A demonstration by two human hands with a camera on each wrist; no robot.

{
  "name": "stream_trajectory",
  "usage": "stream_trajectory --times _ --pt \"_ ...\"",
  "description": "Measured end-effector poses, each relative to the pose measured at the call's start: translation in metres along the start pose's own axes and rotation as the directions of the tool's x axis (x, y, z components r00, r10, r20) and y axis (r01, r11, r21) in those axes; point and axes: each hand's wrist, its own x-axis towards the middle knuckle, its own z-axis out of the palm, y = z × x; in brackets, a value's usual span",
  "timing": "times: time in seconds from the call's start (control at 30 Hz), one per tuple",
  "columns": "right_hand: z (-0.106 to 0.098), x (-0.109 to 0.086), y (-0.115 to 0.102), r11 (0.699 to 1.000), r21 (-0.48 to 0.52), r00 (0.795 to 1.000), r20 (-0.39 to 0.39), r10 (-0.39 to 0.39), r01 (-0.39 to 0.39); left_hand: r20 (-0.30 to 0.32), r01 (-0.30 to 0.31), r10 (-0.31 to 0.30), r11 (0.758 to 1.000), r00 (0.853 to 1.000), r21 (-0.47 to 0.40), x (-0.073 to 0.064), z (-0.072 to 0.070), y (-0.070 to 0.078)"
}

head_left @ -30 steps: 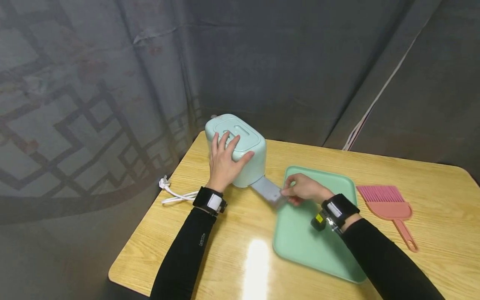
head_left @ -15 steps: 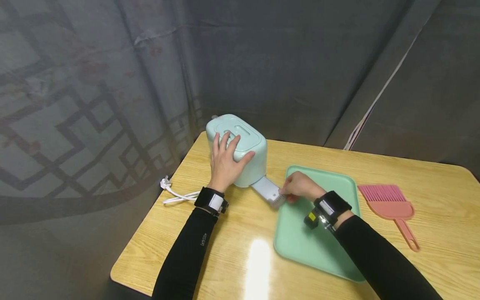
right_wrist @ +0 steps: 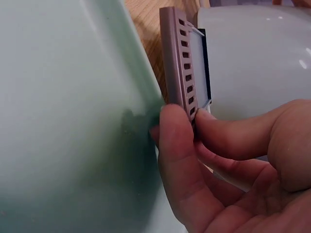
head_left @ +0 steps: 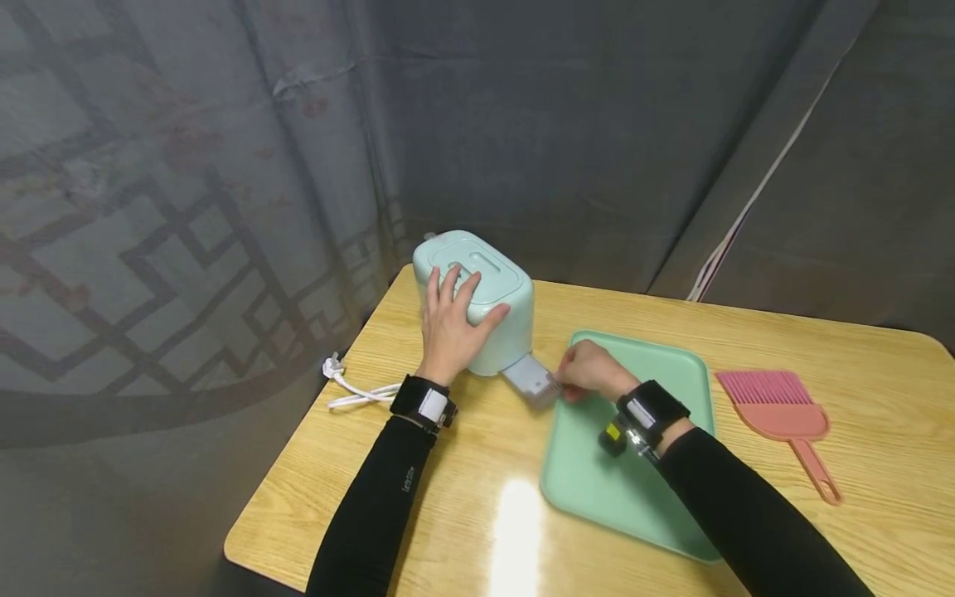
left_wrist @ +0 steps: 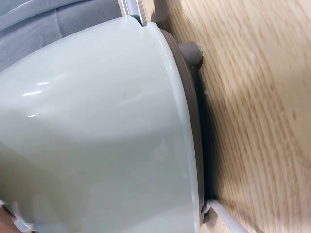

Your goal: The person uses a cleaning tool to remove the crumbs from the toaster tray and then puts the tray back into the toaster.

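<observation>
The mint-green toaster stands on the table with a lid on top. My left hand rests on it, fingers spread over the lid and thumb along the upper edge. A grey crumb tray sticks partly out of the toaster's base. Its brownish slotted end shows in the right wrist view. My right hand pinches a corner of that end between thumb and fingers. In the left wrist view the toaster's side fills most of the picture, with a brown base and foot below.
A green serving tray lies under my right forearm. To its right lie a salmon dustpan-shaped piece and a pink brush together. The toaster's white cord and plug lie at the table's left edge.
The crumb tray has slid further into the toaster, with my right hand moving leftward along with it. My left hand has stayed on the toaster.
</observation>
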Motion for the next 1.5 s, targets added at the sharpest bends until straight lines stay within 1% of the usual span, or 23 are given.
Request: stream_trajectory --times 0.13,0.27,0.33,0.4,0.5,0.6,0.67,0.77,0.83,0.9,0.97,1.0,1.07,1.13,1.23,1.3,1.37,1.4,1.5 --pt "0.004 0.004 -0.004 0.999 -0.042 0.999 -0.037 -0.007 0.006 -0.002 0.007 -0.007 1.0 1.0 -0.002 -0.001 0.001 0.001" --pt "0.008 0.006 -0.006 0.999 -0.052 0.998 -0.058 -0.015 0.012 0.005 0.011 -0.011 1.0 1.0 -0.006 -0.002 0.002 0.002" --pt "0.01 0.007 -0.005 0.996 -0.083 0.997 -0.064 -0.049 0.043 0.01 0.018 -0.017 1.0 1.0 -0.011 -0.003 0.002 0.002" --pt "0.012 0.007 -0.004 0.987 -0.133 0.993 -0.05 -0.102 0.095 0.015 0.029 -0.028 0.999 0.999 -0.017 -0.003 0.001 0.002" --pt "0.015 0.007 -0.001 0.952 -0.241 0.979 -0.021 -0.201 0.19 0.023 0.049 -0.048 0.998 0.999 -0.035 -0.003 0.0 0.001" --pt "0.014 0.005 0.0 0.916 -0.319 0.967 0.005 -0.255 0.243 0.038 0.065 -0.063 0.996 0.997 -0.067 -0.004 -0.002 -0.001" --pt "0.011 0.004 0.001 0.899 -0.351 0.962 0.013 -0.274 0.261 0.049 0.083 -0.079 0.992 0.996 -0.095 -0.005 -0.003 -0.002" --pt "0.006 0.004 0.001 0.883 -0.381 0.958 0.029 -0.285 0.274 0.057 0.125 -0.118 0.983 0.991 -0.136 -0.008 -0.006 -0.004" --pt "0.003 0.004 0.002 0.864 -0.419 0.955 0.02 -0.296 0.277 0.064 0.147 -0.139 0.976 0.988 -0.162 -0.011 -0.008 -0.006" --pt "0.001 0.006 0.002 0.84 -0.465 0.95 0.008 -0.312 0.279 0.09 0.173 -0.159 0.968 0.983 -0.184 -0.017 -0.011 -0.008" --pt "-0.002 0.01 0.002 0.808 -0.515 0.944 0.001 -0.331 0.285 0.132 0.205 -0.182 0.959 0.975 -0.196 -0.025 -0.013 -0.011" --pt "-0.004 0.012 0.002 0.797 -0.529 0.941 0.005 -0.34 0.291 0.157 0.228 -0.199 0.954 0.967 -0.195 -0.029 -0.013 -0.012" --pt "-0.009 0.018 0.002 0.792 -0.525 0.936 0.028 -0.35 0.312 0.207 0.283 -0.246 0.942 0.947 -0.178 -0.038 -0.014 -0.014" --pt "-0.013 0.024 0.002 0.8 -0.496 0.933 0.06 -0.356 0.337 0.251 0.324 -0.284 0.937 0.925 -0.133 -0.046 -0.012 -0.015" --pt "-0.015 0.033 0.004 0.825 -0.426 0.926 0.105 -0.362 0.371 0.305 0.33 -0.296 0.942 0.905 -0.066 -0.055 -0.007 -0.014" --pt "-0.015 0.038 0.006 0.835 -0.384 0.919 0.133 -0.372 0.394 0.337 0.321 -0.292 0.947 0.895 -0.032 -0.06 -0.002 -0.012" --pt "-0.014 0.043 0.009 0.845 -0.344 0.912 0.162 -0.377 0.41 0.349 0.315 -0.29 0.949 0.891 -0.015 -0.064 0.001 -0.009" --pt "-0.013 0.046 0.009 0.846 -0.326 0.906 0.175 -0.385 0.422 0.351 0.317 -0.295 0.948 0.889 -0.007 -0.066 0.003 -0.008" --pt "-0.01 0.051 0.01 0.837 -0.3 0.888 0.213 -0.408 0.457 0.354 0.341 -0.322 0.94 0.878 0.01 -0.07 0.006 -0.005"
